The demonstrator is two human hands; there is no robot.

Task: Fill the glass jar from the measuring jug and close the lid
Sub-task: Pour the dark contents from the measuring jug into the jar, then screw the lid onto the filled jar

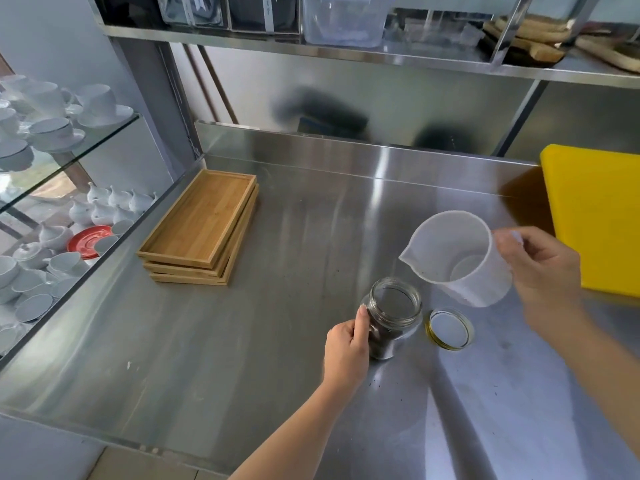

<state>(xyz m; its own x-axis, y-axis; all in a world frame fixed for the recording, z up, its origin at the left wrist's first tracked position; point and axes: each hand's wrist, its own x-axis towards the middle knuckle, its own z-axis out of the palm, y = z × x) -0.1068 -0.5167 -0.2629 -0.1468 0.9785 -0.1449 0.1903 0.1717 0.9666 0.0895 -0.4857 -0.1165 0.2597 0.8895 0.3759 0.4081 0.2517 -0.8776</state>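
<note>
A glass jar [394,317] stands upright on the steel counter [242,358], its mouth uncovered and dark loose contents inside. My left hand [346,348] grips its left side. My right hand [540,275] holds the handle of a white translucent measuring jug [457,258], lifted above and to the right of the jar. The jug tilts slightly, its spout pointing left toward the jar, and it looks empty inside. The jar's round lid [449,329], gold-rimmed with a white inside, lies flat on the counter just right of the jar.
A stack of wooden trays [204,226] lies at the back left of the counter. A yellow cutting board [599,220] leans at the right edge. Glass shelves with white cups and saucers [52,123] stand to the left. A steel shelf [346,46] overhangs.
</note>
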